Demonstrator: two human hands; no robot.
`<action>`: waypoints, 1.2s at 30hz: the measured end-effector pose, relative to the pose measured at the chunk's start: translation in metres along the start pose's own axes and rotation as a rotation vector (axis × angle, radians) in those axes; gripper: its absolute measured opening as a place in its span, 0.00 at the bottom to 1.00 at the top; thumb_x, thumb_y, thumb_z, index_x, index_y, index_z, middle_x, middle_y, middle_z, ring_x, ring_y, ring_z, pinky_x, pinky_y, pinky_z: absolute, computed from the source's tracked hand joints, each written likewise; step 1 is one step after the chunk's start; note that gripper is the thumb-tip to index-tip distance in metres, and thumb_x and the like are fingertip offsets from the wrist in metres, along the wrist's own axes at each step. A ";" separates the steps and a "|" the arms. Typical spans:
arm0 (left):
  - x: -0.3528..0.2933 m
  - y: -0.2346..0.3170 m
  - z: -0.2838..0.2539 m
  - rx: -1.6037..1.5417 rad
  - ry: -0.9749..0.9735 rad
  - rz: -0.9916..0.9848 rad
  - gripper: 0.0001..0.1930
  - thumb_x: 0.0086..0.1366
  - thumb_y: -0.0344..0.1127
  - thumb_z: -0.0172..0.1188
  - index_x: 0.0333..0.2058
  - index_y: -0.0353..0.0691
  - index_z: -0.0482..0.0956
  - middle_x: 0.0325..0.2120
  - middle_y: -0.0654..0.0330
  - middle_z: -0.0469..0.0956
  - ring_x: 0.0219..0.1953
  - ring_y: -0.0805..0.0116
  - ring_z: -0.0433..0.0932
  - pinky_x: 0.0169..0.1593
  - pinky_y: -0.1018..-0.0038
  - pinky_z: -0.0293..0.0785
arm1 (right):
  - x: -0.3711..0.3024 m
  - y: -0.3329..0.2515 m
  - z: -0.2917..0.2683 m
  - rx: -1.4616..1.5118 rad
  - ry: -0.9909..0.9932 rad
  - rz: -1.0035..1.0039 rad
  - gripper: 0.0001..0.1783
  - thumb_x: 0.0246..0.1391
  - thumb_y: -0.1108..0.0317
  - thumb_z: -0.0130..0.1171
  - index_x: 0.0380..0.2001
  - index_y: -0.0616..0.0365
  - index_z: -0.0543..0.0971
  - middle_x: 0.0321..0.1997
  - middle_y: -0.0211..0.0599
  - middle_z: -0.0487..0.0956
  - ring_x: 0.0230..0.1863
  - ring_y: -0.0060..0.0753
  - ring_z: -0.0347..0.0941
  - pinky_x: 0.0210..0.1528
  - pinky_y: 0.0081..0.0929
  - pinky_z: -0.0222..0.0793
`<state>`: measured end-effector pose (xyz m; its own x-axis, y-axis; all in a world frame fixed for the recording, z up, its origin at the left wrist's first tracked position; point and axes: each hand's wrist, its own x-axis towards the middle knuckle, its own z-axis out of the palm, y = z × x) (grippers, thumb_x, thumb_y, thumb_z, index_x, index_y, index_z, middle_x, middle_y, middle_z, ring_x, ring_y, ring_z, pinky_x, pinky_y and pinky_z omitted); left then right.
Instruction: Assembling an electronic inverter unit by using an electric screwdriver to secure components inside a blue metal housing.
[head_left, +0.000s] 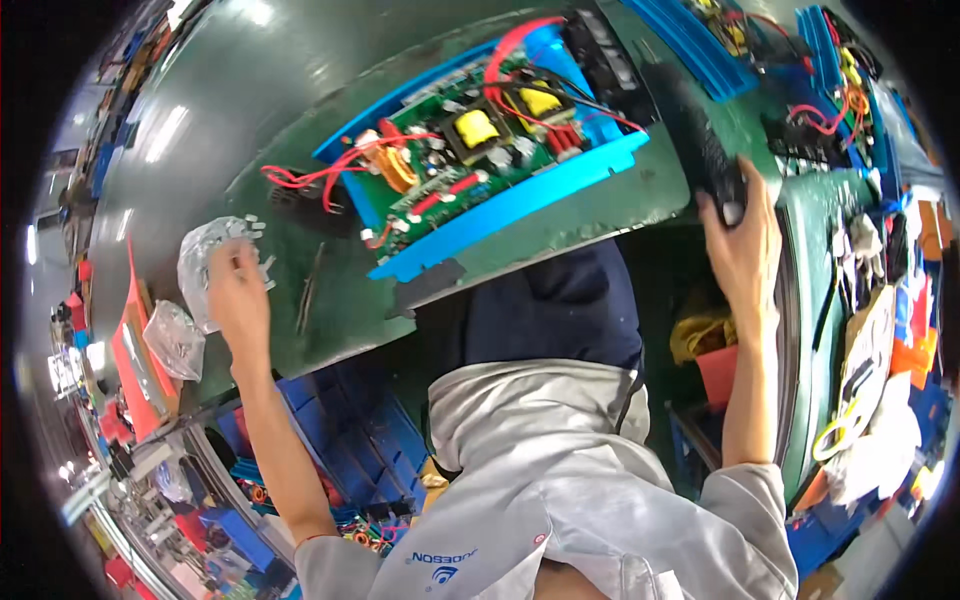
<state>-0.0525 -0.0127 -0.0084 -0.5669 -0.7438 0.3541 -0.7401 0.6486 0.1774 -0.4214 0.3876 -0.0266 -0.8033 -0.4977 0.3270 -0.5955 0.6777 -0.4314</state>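
On the bench in front of me lies an open blue metal housing (510, 215) with a green circuit board (440, 170) inside. The board carries yellow-wrapped transformers (476, 128), an orange coil and red wires (325, 172). My left hand (238, 295) is over a clear plastic bag (200, 262) with small white pieces at its edge. Its fingers are drawn together, slightly blurred, and what they pinch is hidden. At the bench's right edge my right hand (745, 245) has thumb and fingers around the end of a long black handheld tool (708, 150).
A second clear bag (176, 340) lies beside a red-orange sheet (135, 350) at the left. More blue housings (690, 45) with wires stand at the far right. A thin dark strip (311, 288) rests on the bench. Tools and cloths crowd the right side; blue bins (350, 430) sit below.
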 end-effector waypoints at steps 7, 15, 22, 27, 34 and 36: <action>0.020 0.086 -0.025 -0.644 -0.141 -0.137 0.16 0.75 0.37 0.55 0.50 0.28 0.78 0.36 0.53 0.83 0.37 0.70 0.83 0.39 0.76 0.77 | -0.122 -0.014 -0.022 1.183 -0.404 0.830 0.30 0.56 0.54 0.59 0.54 0.68 0.74 0.25 0.31 0.75 0.25 0.21 0.69 0.29 0.19 0.63; 0.015 0.212 -0.014 -0.829 -0.521 0.070 0.12 0.72 0.30 0.59 0.48 0.27 0.80 0.37 0.52 0.84 0.37 0.66 0.85 0.45 0.74 0.79 | -0.171 -0.063 -0.002 1.006 -0.659 0.530 0.26 0.48 0.71 0.68 0.51 0.61 0.74 0.34 0.31 0.78 0.38 0.24 0.74 0.46 0.25 0.70; 0.018 0.228 0.004 -0.392 -0.270 0.613 0.05 0.62 0.29 0.68 0.37 0.37 0.87 0.56 0.56 0.77 0.54 0.65 0.78 0.52 0.71 0.76 | -0.166 -0.073 0.014 0.918 -0.620 0.407 0.33 0.50 0.72 0.64 0.60 0.63 0.68 0.32 0.43 0.76 0.33 0.33 0.75 0.41 0.28 0.72; 0.027 0.226 0.017 -0.336 -0.291 0.703 0.06 0.59 0.28 0.70 0.36 0.39 0.88 0.64 0.56 0.71 0.63 0.59 0.71 0.61 0.67 0.69 | -0.167 -0.071 0.023 0.916 -0.572 0.351 0.32 0.50 0.72 0.64 0.60 0.63 0.69 0.33 0.44 0.77 0.33 0.35 0.76 0.42 0.30 0.72; 0.031 0.219 0.027 -0.415 -0.362 0.720 0.06 0.60 0.27 0.68 0.37 0.39 0.88 0.67 0.57 0.68 0.64 0.60 0.71 0.65 0.66 0.67 | -0.164 -0.071 0.025 1.024 -0.654 0.404 0.33 0.50 0.71 0.67 0.60 0.63 0.69 0.36 0.42 0.78 0.37 0.33 0.77 0.45 0.30 0.72; 0.030 0.216 0.030 -0.416 -0.348 0.746 0.06 0.61 0.27 0.68 0.37 0.39 0.88 0.68 0.57 0.68 0.65 0.60 0.70 0.66 0.66 0.66 | -0.167 -0.070 0.025 1.063 -0.690 0.432 0.33 0.50 0.70 0.68 0.60 0.62 0.70 0.37 0.41 0.79 0.38 0.32 0.77 0.46 0.30 0.72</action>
<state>-0.2407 0.1004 0.0130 -0.9716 -0.0722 0.2252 0.0126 0.9351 0.3541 -0.2460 0.4098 -0.0723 -0.5786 -0.7353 -0.3529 0.2420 0.2584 -0.9352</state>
